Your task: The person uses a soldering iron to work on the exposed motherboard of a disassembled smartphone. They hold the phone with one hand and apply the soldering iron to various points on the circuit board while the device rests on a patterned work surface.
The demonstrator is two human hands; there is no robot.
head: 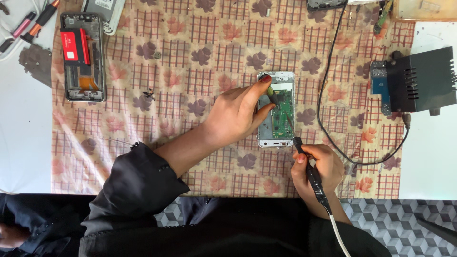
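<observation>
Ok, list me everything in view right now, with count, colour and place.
Cloth: one, pink checked with leaves, covering the table.
Open phone: one, white frame, green board, centre.
Second phone: one, grey, red battery, top left.
Third phone: one, silver, top edge.
Station: one, black, right.
Cable: one, black, from the top edge curving down to the station.
Pens: two, pink and orange, top left corner.
Iron: one, black, tip on the board.
Left hand: fingers pinching a small part over the board.
Right hand: gripping the iron.
</observation>
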